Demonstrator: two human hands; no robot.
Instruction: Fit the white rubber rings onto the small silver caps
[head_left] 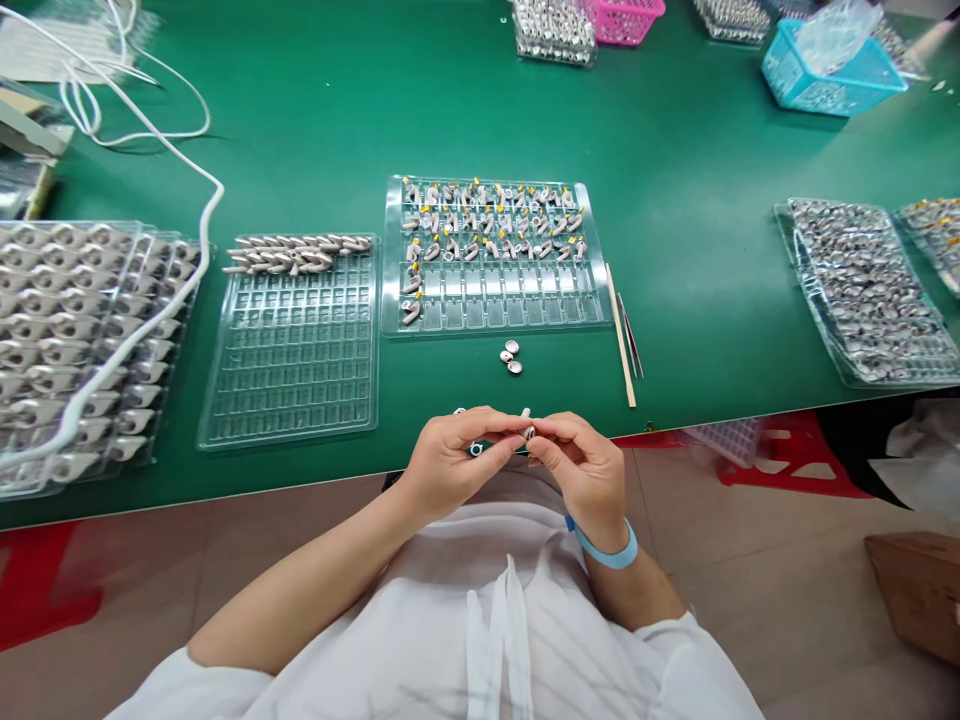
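Note:
My left hand (450,455) and my right hand (581,465) meet at the table's near edge, fingers pinched together on a small white earbud part (526,424). A small metal ring (475,449) shows under my left fingers. Two round silver caps (511,357) lie loose on the green mat just beyond my hands. Behind them a clear tray (495,312) holds rows of pale parts with yellow tips in its upper half. My right wrist wears a blue band (609,552).
A mostly bare clear tray (292,360) with one row of parts lies left of centre. Stacked trays of shells (75,340) with a white cable across them sit far left. A wooden stick (621,335) and tweezers (631,338) lie right. Trays of silver parts (862,285) and baskets (829,70) stand beyond.

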